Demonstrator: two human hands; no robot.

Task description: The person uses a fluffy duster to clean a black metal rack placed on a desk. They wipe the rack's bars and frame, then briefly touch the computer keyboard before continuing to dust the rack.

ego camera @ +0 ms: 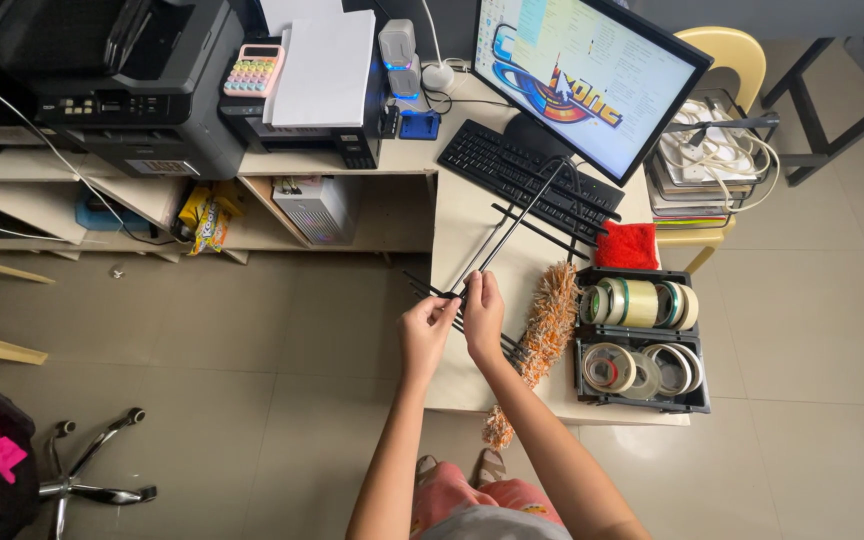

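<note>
My left hand and my right hand meet above the front left edge of a pale desk. Both pinch the near ends of two long thin black rods that slant up towards the black keyboard. More black rods lie crossed on the desk under and beside them. A fluffy orange and cream duster rests just right of my right hand.
A black tray with several tape rolls sits on the right, a red cloth behind it. The monitor stands behind the keyboard. Printers, a calculator, a yellow chair and a chair base surround the desk.
</note>
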